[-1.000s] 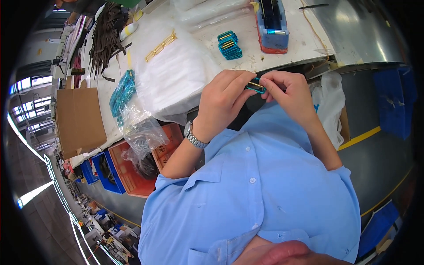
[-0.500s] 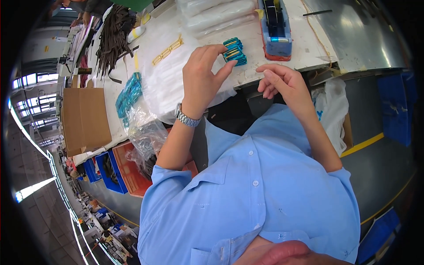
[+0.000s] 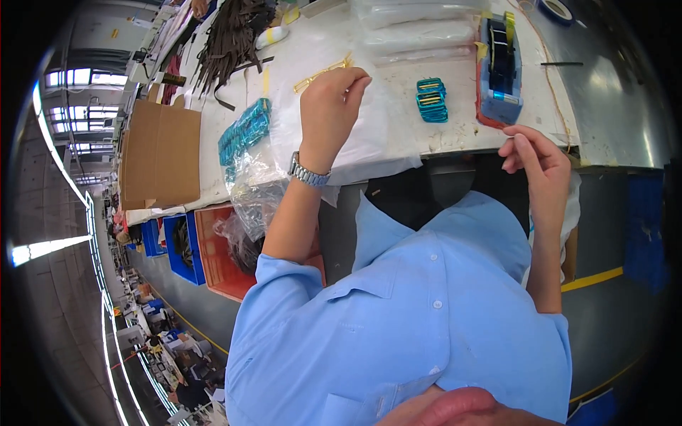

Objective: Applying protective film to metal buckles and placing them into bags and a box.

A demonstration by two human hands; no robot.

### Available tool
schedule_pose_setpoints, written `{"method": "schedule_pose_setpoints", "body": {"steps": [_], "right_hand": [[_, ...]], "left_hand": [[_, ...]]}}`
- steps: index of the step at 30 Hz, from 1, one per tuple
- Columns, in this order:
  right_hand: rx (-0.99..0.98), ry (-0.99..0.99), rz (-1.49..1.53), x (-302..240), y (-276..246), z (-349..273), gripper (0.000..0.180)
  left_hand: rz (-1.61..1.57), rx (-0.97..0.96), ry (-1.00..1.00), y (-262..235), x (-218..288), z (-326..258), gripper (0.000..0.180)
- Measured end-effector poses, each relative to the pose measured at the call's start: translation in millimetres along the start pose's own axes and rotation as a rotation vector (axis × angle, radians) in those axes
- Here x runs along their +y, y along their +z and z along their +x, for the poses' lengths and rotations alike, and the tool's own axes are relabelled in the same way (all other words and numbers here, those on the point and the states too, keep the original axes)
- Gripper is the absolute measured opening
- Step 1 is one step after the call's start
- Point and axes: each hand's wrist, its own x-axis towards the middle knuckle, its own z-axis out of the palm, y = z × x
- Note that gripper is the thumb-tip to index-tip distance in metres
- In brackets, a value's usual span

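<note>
Gold clip strip (image 3: 321,74): a thin, yellowish bar lying on the white worktable (image 3: 455,135), long axis running diagonally, near end toward the person's left, far end rising toward the tape dispenser side. Left hand (image 3: 328,113): reaches over the table just beside the strip, fingers curled and drawn together above a clear plastic bag (image 3: 376,135); whether the fingertips pinch anything cannot be told. A metal wristwatch (image 3: 308,173) sits on that wrist. Right hand (image 3: 534,157): raised at the table's near edge, thumb and forefinger pressed together as on something very small or thin, which cannot be made out. Between the hands: a small stack of teal clips (image 3: 431,100), flat on the table. Just beyond the right hand: a blue tape dispenser (image 3: 499,64). Further left: a bundle of teal pieces (image 3: 244,132), crumpled clear bags (image 3: 252,188), a heap of dark straps (image 3: 231,35), a brown cardboard box (image 3: 160,153). Below the table: red and blue bins (image 3: 177,245). Grey floor with a yellow line (image 3: 591,280); long factory hall behind.
</note>
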Motion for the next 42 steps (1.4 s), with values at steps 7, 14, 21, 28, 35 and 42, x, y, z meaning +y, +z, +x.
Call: {"method": "schedule_pose_setpoints", "body": {"steps": [7,14,21,28,35,42], "right_hand": [[0.222,-0.208,-0.304,-10,-11,37,0.024],[0.105,-0.062,-0.38,7,-12,55,0.038],[0.115,0.062,-0.48,-7,3,63,0.043],[0.104,-0.042,-0.491,3,1,70,0.035],[0.045,0.005,-0.185,13,-5,78,0.026],[-0.007,-0.016,-0.195,19,-8,87,0.026]], "left_hand": [[0.242,-0.092,0.12,7,-100,35,0.014],[0.257,-0.118,0.096,50,-107,39,0.007],[0.08,-0.105,-0.022,44,-117,41,0.013],[-0.477,0.171,-0.434,39,-124,35,0.019],[-1.063,0.236,-0.608,11,-54,22,0.02],[-1.264,0.047,-0.579,16,23,-8,0.019]]}}
